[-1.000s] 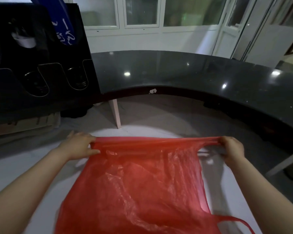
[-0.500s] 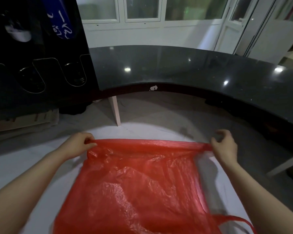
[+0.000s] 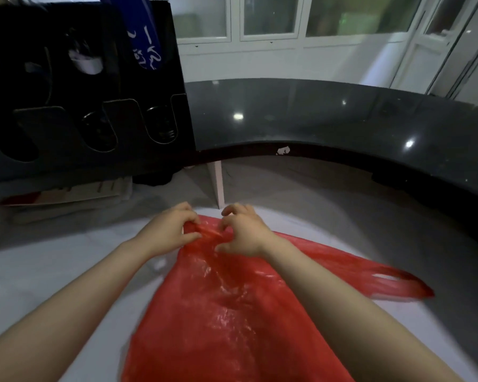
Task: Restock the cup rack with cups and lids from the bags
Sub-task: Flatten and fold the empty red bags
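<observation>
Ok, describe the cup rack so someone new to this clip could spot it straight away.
Follow the curved dark counter to its left end, up and left of the red bag. The cup rack is the tall black panel standing there. Unlike the blue banner at its top and the flat cardboard below, it has rounded U-shaped openings along its front.

Dim, cool light — glare spots on the counter (image 3: 315,122), fisheye-bent edges
</observation>
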`<state>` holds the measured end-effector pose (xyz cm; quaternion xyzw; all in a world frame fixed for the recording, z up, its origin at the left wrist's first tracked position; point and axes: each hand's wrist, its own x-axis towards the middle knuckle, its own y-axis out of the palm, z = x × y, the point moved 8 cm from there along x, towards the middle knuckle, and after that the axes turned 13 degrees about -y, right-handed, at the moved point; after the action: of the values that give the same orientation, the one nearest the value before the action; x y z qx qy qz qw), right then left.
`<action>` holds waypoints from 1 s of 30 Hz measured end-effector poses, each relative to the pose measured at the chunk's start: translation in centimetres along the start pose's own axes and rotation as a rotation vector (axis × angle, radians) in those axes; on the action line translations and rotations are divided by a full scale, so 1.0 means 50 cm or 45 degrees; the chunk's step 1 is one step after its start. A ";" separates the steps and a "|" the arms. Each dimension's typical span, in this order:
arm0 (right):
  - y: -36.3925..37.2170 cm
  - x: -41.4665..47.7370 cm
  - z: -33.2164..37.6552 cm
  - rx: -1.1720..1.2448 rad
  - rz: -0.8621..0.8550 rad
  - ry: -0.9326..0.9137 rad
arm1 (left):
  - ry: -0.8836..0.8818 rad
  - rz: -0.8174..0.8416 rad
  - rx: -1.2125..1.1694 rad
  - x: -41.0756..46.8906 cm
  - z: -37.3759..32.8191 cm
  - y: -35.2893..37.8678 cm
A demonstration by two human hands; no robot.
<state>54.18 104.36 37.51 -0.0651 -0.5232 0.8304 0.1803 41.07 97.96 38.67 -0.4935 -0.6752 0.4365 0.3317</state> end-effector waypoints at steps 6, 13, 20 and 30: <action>0.031 -0.002 -0.048 -0.109 0.361 0.146 | 0.064 -0.018 0.059 -0.005 0.007 -0.023; 0.012 -0.018 -0.077 0.041 0.341 0.247 | 0.017 0.110 0.317 0.008 0.051 -0.002; 0.029 -0.055 -0.124 0.034 0.528 0.296 | -0.219 0.140 0.268 0.017 0.139 -0.016; -0.014 -0.151 -0.269 -0.111 0.453 0.510 | -0.816 0.282 -0.588 -0.018 0.296 0.035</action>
<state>65.32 113.24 31.57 -0.3265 -0.4929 0.7962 0.1285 28.98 93.45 31.16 -0.4636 -0.7674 0.4383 -0.0640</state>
